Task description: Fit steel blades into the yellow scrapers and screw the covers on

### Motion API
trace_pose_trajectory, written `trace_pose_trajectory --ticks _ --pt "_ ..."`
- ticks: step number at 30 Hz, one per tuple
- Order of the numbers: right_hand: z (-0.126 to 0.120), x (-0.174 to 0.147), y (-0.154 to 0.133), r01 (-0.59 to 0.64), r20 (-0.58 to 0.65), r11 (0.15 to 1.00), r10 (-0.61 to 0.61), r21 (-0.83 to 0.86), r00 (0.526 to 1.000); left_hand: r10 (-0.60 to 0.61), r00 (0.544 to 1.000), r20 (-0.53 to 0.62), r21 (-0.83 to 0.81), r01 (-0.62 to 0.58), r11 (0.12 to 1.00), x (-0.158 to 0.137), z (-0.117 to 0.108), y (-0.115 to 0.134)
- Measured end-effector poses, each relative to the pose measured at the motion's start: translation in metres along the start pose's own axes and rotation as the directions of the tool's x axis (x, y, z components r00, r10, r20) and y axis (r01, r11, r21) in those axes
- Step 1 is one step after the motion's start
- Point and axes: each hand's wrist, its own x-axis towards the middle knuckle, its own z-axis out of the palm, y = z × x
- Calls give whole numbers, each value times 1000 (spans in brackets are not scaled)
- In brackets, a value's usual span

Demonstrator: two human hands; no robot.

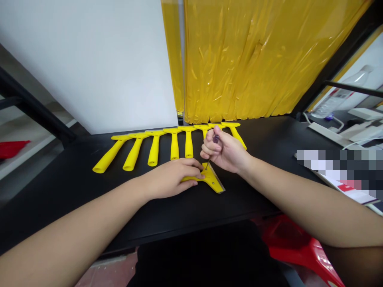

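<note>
A yellow scraper [214,182] with a metal blade along its wide end lies flat on the black table. My left hand [179,177] is closed around its handle and presses it down. In my right hand [223,149] is a screwdriver [216,138] with a dark handle, gripped in curled fingers. Its thin shaft points down, and the tip meets the scraper's head near one corner. A screw shows at the head's other corner. Behind my hands, several more yellow scrapers [154,149] stand in a row, handles toward me; my right hand partly covers some.
A white panel [104,59] and a yellow film-covered panel [254,59] rise behind the black table [143,223]. At right are a clear plastic bottle [341,97], white cables and a partly blurred printed item [359,193]. A red stool [299,243] sits below the front edge.
</note>
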Motion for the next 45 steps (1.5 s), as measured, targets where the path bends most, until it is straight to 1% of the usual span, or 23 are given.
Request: trace_pose_trajectory --ticks 3,7,9,12,14,18,24,27,31,34,37,40,45 --pt "4 -2 2 22 18 1000 -22 -1 1000 2 1000 3 -1 -2 1000 0 1 -1" --pt "7 -3 1 59 7 998 -59 39 998 -4 1000 9 6 4 1000 0 1 -1" --pt "5 -2 0 29 19 999 -30 22 999 1 1000 3 12 -1 1000 1 1 -1" --pt "3 -4 -3 -33 86 999 32 9 996 8 1000 3 13 -8 1000 1 1 -1" --pt "3 -6 -3 -26 110 999 23 33 994 3 1000 8 12 -3 1000 1 2 -1" --pt "3 -6 -3 11 86 998 -16 64 996 1 1000 7 18 -1 1000 0 2 -1" --pt "-1 -2 -3 -53 111 998 49 26 993 6 1000 5 21 -6 1000 1 2 -1" --pt "0 -5 -3 -46 110 998 41 45 993 12 1000 -1 16 -12 1000 1 2 -1" --pt "1 -5 -5 -12 40 997 9 71 999 15 1000 -4 15 -15 1000 1 1 0" --pt "-2 -2 -8 13 0 1000 -13 24 1000 13 1000 -7 13 -13 1000 0 2 -1" --pt "-3 -1 -9 -26 40 1000 27 -7 999 19 1000 -10 11 -19 1000 0 2 -1" --pt "-1 -3 -8 -69 59 998 68 13 996 26 1000 -11 14 -25 1000 0 2 -1" --pt "1 -5 -7 2 24 999 -3 50 1000 14 1000 -4 18 -14 1000 0 1 -1"
